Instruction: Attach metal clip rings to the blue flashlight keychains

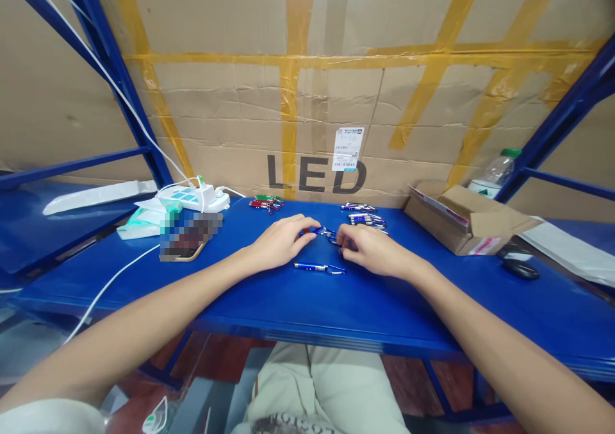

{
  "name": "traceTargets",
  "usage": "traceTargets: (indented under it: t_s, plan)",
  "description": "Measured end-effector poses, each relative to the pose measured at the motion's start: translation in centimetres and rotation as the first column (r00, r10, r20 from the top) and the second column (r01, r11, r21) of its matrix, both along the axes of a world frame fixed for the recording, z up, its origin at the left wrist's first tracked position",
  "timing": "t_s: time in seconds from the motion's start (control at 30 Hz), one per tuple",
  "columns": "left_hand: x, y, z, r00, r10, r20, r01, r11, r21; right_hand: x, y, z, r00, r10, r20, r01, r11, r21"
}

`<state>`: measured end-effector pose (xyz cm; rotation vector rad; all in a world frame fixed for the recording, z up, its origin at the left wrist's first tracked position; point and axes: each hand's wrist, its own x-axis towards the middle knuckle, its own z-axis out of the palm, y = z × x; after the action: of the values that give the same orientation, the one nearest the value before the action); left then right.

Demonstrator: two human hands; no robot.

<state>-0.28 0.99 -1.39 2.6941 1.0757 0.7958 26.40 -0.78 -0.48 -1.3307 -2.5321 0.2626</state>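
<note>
My left hand (283, 240) rests on the blue table (307, 299), its fingers pinched on a small blue keychain flashlight (314, 231). My right hand (369, 248) is curled close beside it, its fingertips at the clip end of the same flashlight. A second blue keychain flashlight (318, 268) with a carabiner lies on the table just in front of both hands. More blue flashlights (362, 216) lie in a small heap behind my right hand. Red and green ones (266, 203) lie behind my left hand.
An open cardboard box (464, 222) stands at the right, a plastic bottle (494, 172) behind it and a black mouse (521, 269) in front. A white power strip (192, 197), packets and a phone (185, 238) sit at the left. A taped cardboard wall marked LED backs the table.
</note>
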Motion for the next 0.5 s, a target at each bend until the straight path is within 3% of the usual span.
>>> traceTargets:
  t_s: [0.5]
  plan:
    - [-0.12,0.3,-0.16,0.993,-0.11,0.053,0.112,0.993,-0.047,-0.19,0.11,-0.78,0.982,0.179,-0.061,-0.175,0.982,0.069]
